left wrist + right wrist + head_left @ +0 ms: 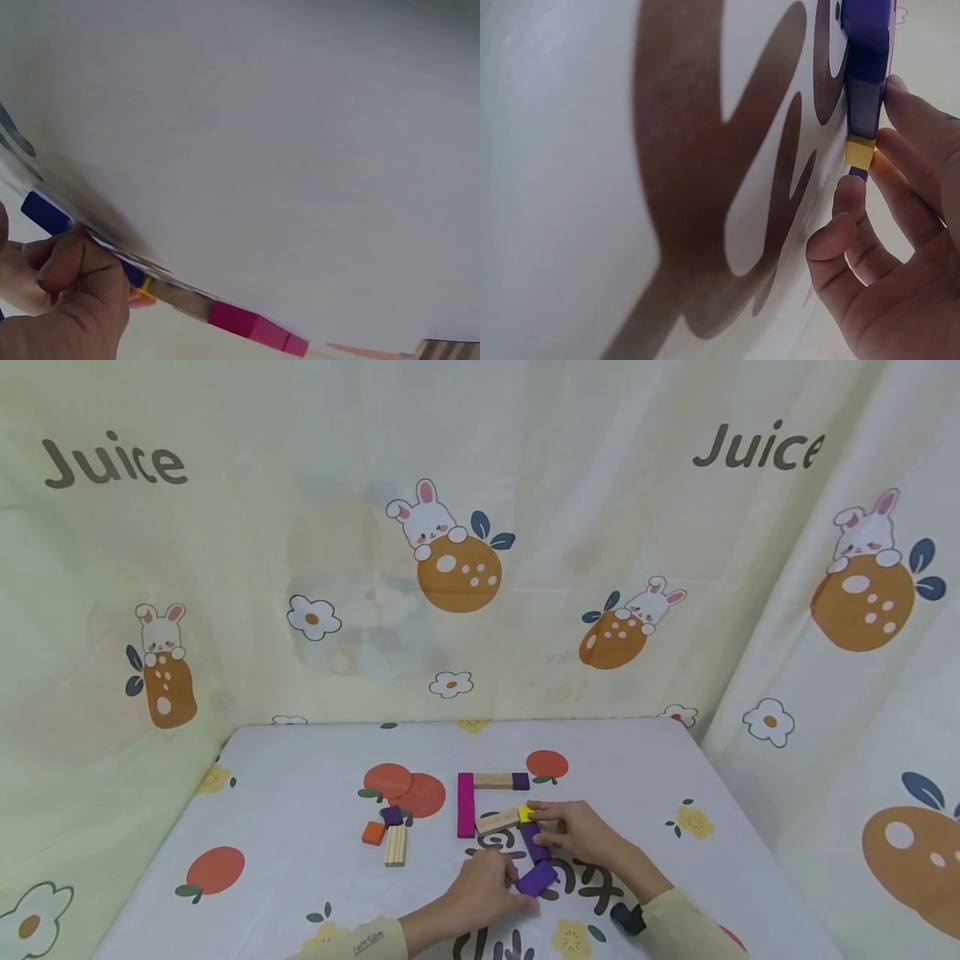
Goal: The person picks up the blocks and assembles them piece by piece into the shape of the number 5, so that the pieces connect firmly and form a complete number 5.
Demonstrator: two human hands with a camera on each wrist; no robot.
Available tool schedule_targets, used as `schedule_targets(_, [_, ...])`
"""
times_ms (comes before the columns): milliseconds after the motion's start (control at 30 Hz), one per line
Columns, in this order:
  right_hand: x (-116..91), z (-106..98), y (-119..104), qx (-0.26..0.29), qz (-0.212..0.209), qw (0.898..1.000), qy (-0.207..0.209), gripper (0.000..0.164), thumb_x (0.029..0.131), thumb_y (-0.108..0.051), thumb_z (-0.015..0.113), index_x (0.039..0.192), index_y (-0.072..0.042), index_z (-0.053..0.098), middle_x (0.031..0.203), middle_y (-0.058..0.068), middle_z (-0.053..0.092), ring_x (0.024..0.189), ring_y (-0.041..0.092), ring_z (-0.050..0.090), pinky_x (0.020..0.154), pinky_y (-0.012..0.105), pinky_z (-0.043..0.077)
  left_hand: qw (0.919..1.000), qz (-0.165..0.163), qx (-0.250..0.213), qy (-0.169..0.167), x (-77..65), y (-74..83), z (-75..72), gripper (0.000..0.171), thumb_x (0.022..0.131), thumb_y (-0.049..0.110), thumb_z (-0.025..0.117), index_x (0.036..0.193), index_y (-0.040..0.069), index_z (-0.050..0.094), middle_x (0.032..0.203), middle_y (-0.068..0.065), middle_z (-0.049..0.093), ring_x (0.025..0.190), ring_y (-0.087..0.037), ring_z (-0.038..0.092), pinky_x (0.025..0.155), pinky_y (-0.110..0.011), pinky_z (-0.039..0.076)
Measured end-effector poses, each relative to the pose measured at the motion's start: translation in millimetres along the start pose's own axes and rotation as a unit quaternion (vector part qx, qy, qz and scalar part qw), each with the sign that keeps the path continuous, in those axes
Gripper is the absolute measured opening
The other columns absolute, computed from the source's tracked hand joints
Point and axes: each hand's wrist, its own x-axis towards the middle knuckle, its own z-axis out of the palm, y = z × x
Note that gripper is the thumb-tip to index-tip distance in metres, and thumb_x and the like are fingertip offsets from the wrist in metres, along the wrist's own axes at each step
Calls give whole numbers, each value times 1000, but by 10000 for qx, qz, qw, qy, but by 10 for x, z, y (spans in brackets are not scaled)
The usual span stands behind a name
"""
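Observation:
Wooden blocks lie in a joined, bent row on the table. A magenta block [466, 805] forms its left side, with a plain wood block [492, 781] and a small purple block [521, 782] off its far end. From its near end run another plain wood block [498, 822], a yellow block [525, 813] and a purple block [534, 840]. My right hand [581, 833] touches the yellow block and the purple one beside it. With curled fingers, my left hand [483, 889] holds the nearest purple block [537, 880], which is turned at a slant.
To the left lie a small purple block [392, 815], an orange block [373, 833] and plain wood pieces [396, 847] side by side. The tablecloth [300, 827] is printed with fruit, flowers and large dark letters. A patterned curtain [525, 460] hangs behind the table.

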Motion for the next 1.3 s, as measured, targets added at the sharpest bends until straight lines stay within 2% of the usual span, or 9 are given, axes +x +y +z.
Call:
schedule_targets(167, [26, -12, 5, -20, 28, 10000, -3, 42, 94, -27, 81, 134, -15, 75, 152, 3, 64, 69, 5, 47, 59, 18, 42, 9997, -229, -96, 10, -19, -25, -82, 49, 80, 46, 92, 102, 4, 79, 88, 1, 66, 79, -9, 56, 68, -26, 48])
schedule_targets(333, [30, -16, 29, -55, 71, 10000, 12, 41, 94, -28, 82, 132, -15, 76, 153, 2, 64, 70, 5, 48, 60, 19, 43, 9995, -211, -171, 174, -17, -92, -248, 45, 84, 37, 90, 112, 4, 79, 99, -3, 72, 89, -12, 65, 76, -30, 57])
schedule_targets(467, [21, -16, 39, -50, 63, 10000, 51, 39, 93, -27, 82, 130, -15, 77, 152, 2, 65, 70, 5, 48, 60, 19, 43, 9985, 86, -142, 526, -14, -166, -400, 43, 86, 27, 89, 119, 1, 78, 104, -8, 75, 86, -14, 65, 71, -23, 54])
schedule_targets(633, [23, 4, 30, 87, 44, 9999, 24, 41, 93, -26, 82, 131, -13, 76, 152, 3, 65, 70, 6, 48, 60, 19, 42, 9929, 218, -50, 1165, -64, -277, -657, 48, 84, 20, 90, 126, 0, 75, 112, -13, 79, 87, -19, 65, 67, -20, 49])
schedule_targets(800, [17, 20, 19, 92, 99, 9999, 15, 42, 92, -26, 83, 131, -14, 76, 152, 2, 64, 70, 7, 48, 59, 19, 42, 9867, -90, 100, 1621, -133, -400, -934, 48, 86, 18, 88, 129, 4, 75, 121, -11, 79, 96, -23, 67, 72, -23, 53])
schedule_targets(900, [12, 23, 22, 59, 109, 9999, 35, 42, 91, -26, 84, 131, -15, 76, 152, 2, 65, 70, 7, 48, 59, 19, 42, 9830, -337, 87, 1801, -171, -482, -1057, 47, 86, 16, 88, 130, 4, 74, 119, -12, 78, 90, -19, 63, 68, -22, 51])
schedule_targets(1000, [8, 22, 22, 65, 101, 9999, 53, 42, 91, -25, 84, 131, -14, 76, 152, 2, 65, 70, 7, 48, 59, 19, 42, 9794, -471, 75, 1963, -216, -569, -1139, 46, 86, 14, 87, 129, 4, 75, 101, -10, 76, 79, -14, 55, 62, -21, 43])
schedule_targets(1133, [11, 25, 20, 127, 122, 9998, 68, 42, 91, -25, 84, 131, -14, 76, 152, 2, 64, 70, 8, 48, 59, 19, 42, 9755, -589, -10, 2119, -297, -682, -1207, 43, 87, 13, 86, 128, 5, 76, 82, -6, 63, 72, -12, 48, 57, -21, 35])
schedule_targets(1300, [8, 20, 6, 142, 187, 9997, 90, 43, 91, -26, 84, 132, -15, 76, 152, 2, 64, 71, 8, 48, 60, 19, 42, 9692, -868, -96, 2302, -400, -777, -1278, 38, 86, 14, 88, 122, 7, 79, 93, -7, 75, 77, -13, 57, 58, -21, 41])
